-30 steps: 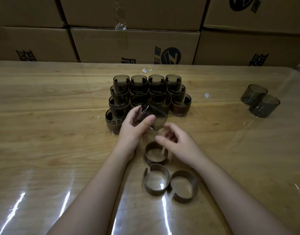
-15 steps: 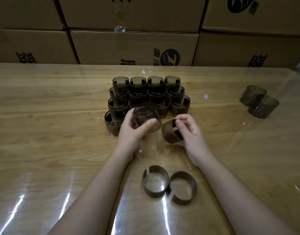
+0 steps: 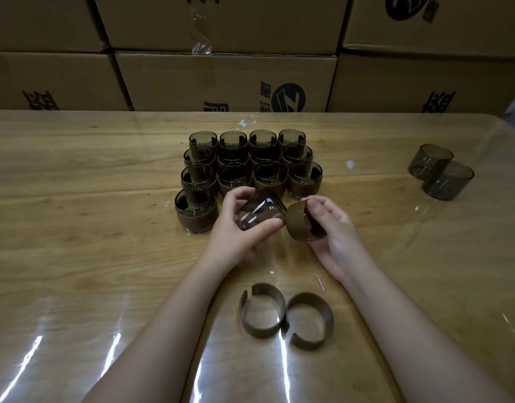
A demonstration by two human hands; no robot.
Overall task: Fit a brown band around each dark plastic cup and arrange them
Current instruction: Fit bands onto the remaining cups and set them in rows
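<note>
My left hand (image 3: 235, 232) grips a bare dark plastic cup (image 3: 259, 212), tipped on its side above the table. Right beside it, my right hand (image 3: 334, 228) pinches a brown band (image 3: 298, 222), whose edge touches the cup's end. Behind my hands stand several banded cups (image 3: 247, 167) in tight rows, with one more banded cup (image 3: 195, 209) at the front left. Two loose brown bands (image 3: 262, 312) (image 3: 310, 321) lie side by side near me. Two bare dark cups (image 3: 430, 161) (image 3: 448, 180) stand at the far right.
The wooden table (image 3: 76, 228) has a glossy clear cover. Stacked cardboard boxes (image 3: 221, 80) form a wall along its far edge. Small white scraps (image 3: 350, 164) lie on the table behind the cups.
My right hand picked a brown band off the table and raised it to the cup. My left hand tipped the cup toward the band, and the two now meet.
</note>
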